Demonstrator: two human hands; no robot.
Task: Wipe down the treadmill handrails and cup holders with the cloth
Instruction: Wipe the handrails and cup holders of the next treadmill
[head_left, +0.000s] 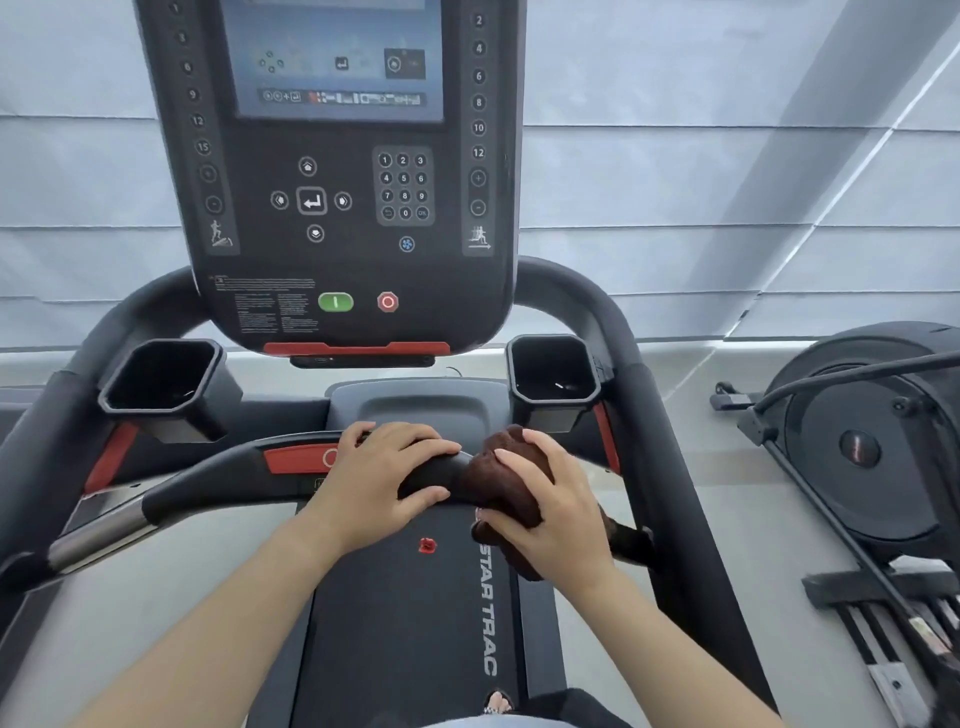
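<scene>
Cloth (511, 483): dark brown, soft and bunched, wrapped over the black front crossbar handrail (218, 488) of the treadmill, one tail hanging below the bar. Right hand (550, 512) closed around the cloth, fingers curled over the top and thumb under, pressing it onto the bar. Left hand (384, 478) just beside it, nearly touching the cloth, fingers folded over the bare bar in a firm grip with nothing else held. Crossbar carries a red panel (298, 460) to the left of the left hand; further left the bar ends in a bright metal sleeve (101, 538). Beyond the hands, two black angular cup holders: left cup holder (163, 382) ahead and left of the left hand, right cup holder (553, 371) straight ahead of the right hand, something small and pale glinting inside. Between them rises the console (332, 171), with a lit screen, number keypad, arrow keys, a green button (335, 302) and a red stop button (387, 302). Curved black side handrails (592, 306) sweep out from behind the console. Below the hands, the dark running belt (415, 623) reads STAR TRAC. Pale grey floor (727, 519); another black exercise machine (872, 447) well to the right of the right hand. Grey pleated blinds (727, 182) fill the wall behind.
</scene>
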